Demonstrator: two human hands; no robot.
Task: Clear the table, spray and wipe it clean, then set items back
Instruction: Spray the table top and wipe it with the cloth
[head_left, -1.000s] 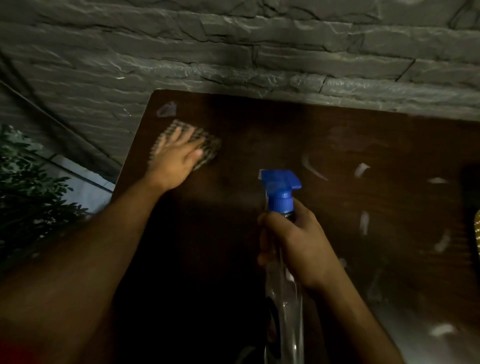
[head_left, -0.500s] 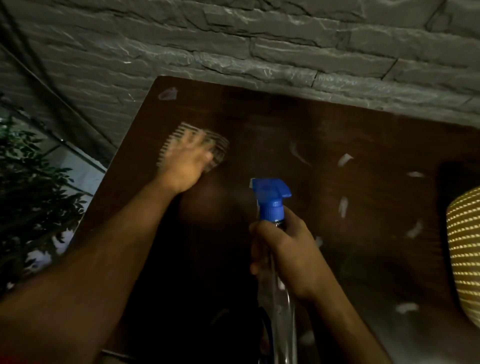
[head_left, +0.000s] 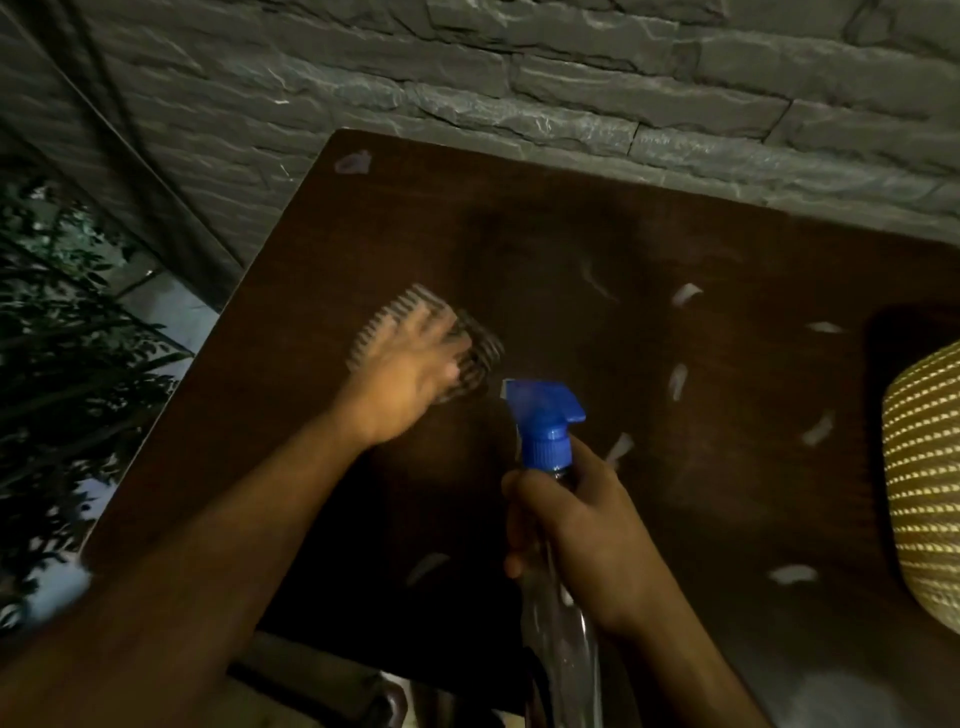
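Observation:
A dark brown wooden table (head_left: 597, 249) fills the view, dotted with several pale wet streaks. My left hand (head_left: 410, 374) lies flat on a checked cloth (head_left: 478, 353) and presses it on the table's left part; the hand is motion-blurred. My right hand (head_left: 576, 530) grips the neck of a clear spray bottle (head_left: 561, 649) with a blue trigger head (head_left: 543, 415), held upright above the table's near middle, nozzle pointing left toward the cloth.
A grey stone wall (head_left: 519, 88) runs behind the table's far edge. A yellow woven object (head_left: 924, 483) sits at the right edge. Green foliage (head_left: 67, 364) stands left of the table. A dark object (head_left: 332, 680) lies below the near edge.
My left hand with the cloth has slid from near the table's far-left corner toward me and to the right. The view shifted, bringing the yellow woven object in at the right.

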